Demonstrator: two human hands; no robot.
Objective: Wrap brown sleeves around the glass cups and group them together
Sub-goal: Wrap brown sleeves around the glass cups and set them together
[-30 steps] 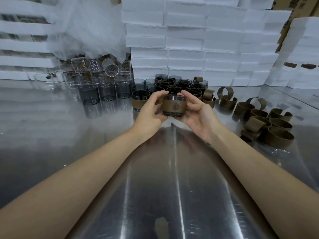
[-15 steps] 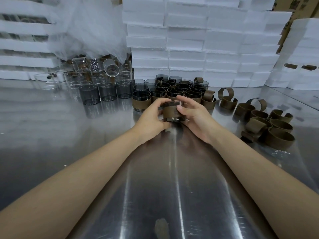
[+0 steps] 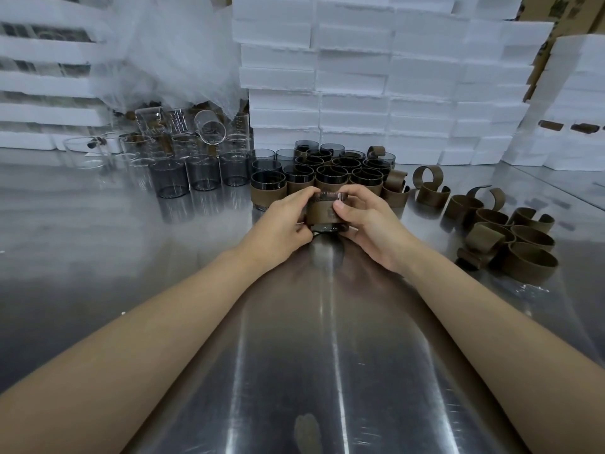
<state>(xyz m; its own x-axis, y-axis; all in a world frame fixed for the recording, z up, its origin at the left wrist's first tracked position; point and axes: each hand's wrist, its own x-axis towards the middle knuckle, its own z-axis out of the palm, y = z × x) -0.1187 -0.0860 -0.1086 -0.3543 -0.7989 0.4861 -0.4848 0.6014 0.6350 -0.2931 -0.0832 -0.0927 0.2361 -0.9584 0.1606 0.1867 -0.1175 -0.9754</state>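
The left grip (image 3: 281, 221) and the right grip (image 3: 365, 221) are both clamped round one dark glass cup (image 3: 327, 228), upright between them. The right thumb presses on the near face of the cup's brown sleeve (image 3: 319, 215). The cup is down at the steel worktop (image 3: 294, 355); whether its base touches, I cannot tell. It is just in front of the cluster of sleeved cups (image 3: 332, 175). Bare grey cups (image 3: 203, 172) stand to the left of that cluster, and loose sleeves (image 3: 523, 237) lie curled in a heap well to the right. White foam boxes (image 3: 376, 77) are stacked behind.
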